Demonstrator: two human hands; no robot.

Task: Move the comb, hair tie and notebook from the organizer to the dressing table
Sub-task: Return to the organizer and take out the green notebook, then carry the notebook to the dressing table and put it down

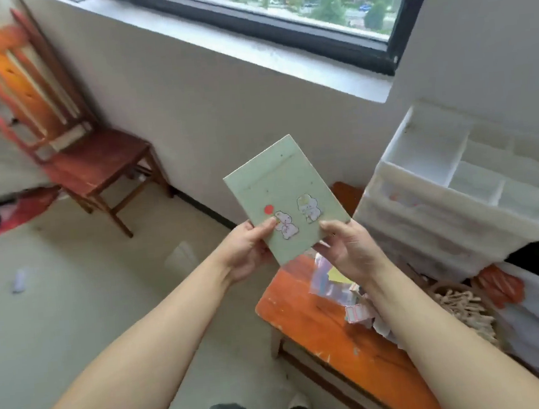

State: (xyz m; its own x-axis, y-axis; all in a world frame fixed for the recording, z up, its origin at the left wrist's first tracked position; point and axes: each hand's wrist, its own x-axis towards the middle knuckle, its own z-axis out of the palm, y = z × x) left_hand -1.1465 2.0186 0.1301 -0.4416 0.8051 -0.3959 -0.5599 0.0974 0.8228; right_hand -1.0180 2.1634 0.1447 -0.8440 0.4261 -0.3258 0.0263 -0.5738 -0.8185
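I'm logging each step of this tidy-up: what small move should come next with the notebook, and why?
Probably lower the green notebook onto the bare part of the orange table. Both the left hand and the right hand hold it in the air, already clear of the white organizer.

An orange bench (pixel 318 327) is carrying a white compartmented organizer (pixel 462 194), scattered paper scraps (pixel 351 298) and a basket of pale wooden pegs (pixel 463 311).
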